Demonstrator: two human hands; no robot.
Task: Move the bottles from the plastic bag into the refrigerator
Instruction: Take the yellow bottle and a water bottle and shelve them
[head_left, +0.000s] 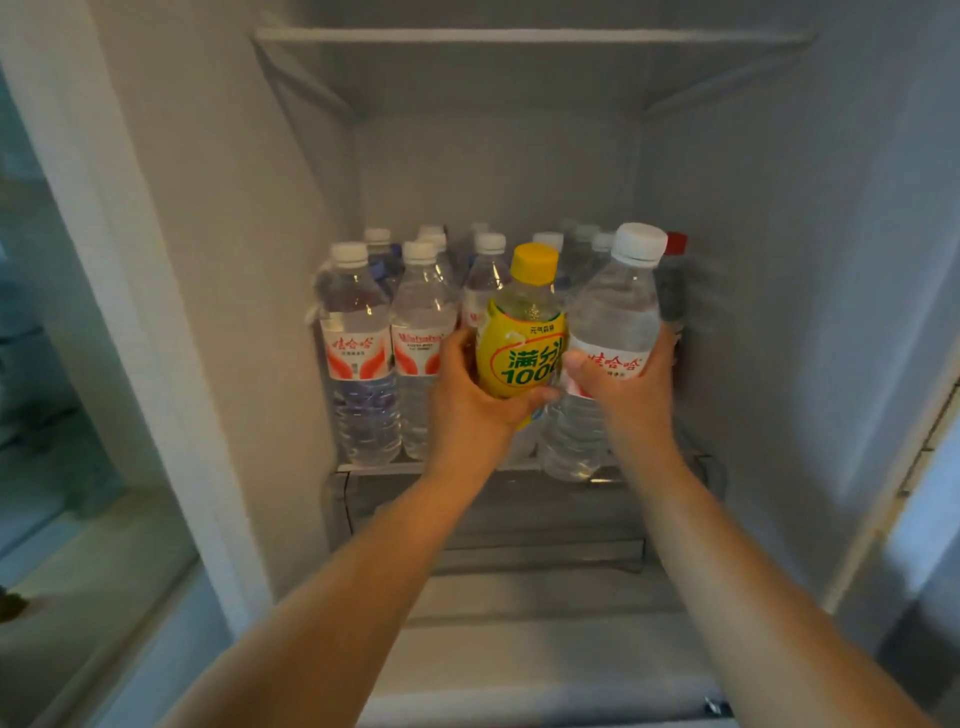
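Note:
Both arms reach into the open refrigerator (753, 260). My left hand (467, 405) grips a yellow-capped drink bottle (522, 332) with a yellow label, held upright at the shelf's front. Beside it, my right hand (628, 389) holds a clear water bottle (618, 312) with a white cap and a red-and-white label, its base near the shelf edge (374, 466). Several more water bottles (358, 353) stand in rows on the shelf to the left and behind. A red-capped bottle (674, 275) stands at the back right. The plastic bag is out of view.
A shelf (519, 36) sits above the bottles. Below the bottle shelf is a drawer (519, 525). The refrigerator's white side wall (171, 312) rises on the left, with a pale floor or counter area (78, 571) beyond it.

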